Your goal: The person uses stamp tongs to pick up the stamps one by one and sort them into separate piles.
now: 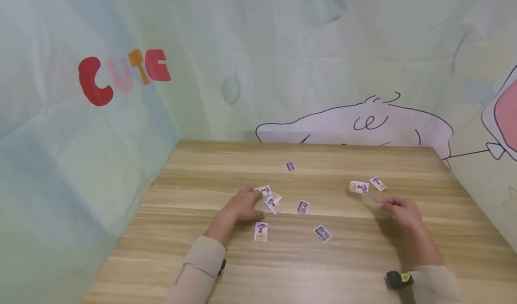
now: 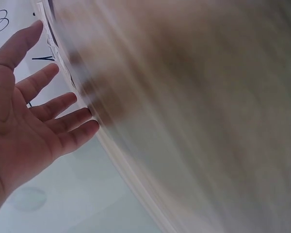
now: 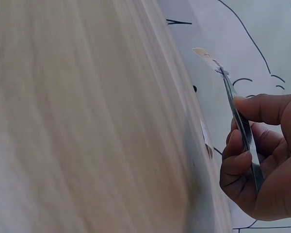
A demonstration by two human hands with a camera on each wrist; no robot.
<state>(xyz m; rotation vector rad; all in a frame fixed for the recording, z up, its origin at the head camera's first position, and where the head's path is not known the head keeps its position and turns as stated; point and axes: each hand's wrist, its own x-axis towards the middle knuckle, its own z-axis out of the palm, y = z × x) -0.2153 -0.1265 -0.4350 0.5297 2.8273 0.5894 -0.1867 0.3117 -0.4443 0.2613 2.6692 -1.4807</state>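
Note:
My right hand (image 1: 405,214) grips slim metal tweezers (image 3: 254,162) between thumb and curled fingers. A small stamp-like printed paper (image 1: 357,187) is pinched at their tips, held above the table in the right wrist view. Another such paper (image 1: 378,184) lies just beyond it. The left hand (image 1: 241,206) is low over the table with fingers spread, its palm bare in the left wrist view. By its fingertips lie a printed paper (image 1: 264,190) and an overlapping cluster (image 1: 273,204). One more paper (image 1: 260,232) lies nearer, below the thumb.
Darker-backed papers lie mid-table (image 1: 303,207), toward the front (image 1: 322,233) and at the back (image 1: 290,166). The wooden table (image 1: 226,156) meets a cartoon-printed cloth (image 1: 250,93) along its far edge. Dark wrist devices sit at both cuffs.

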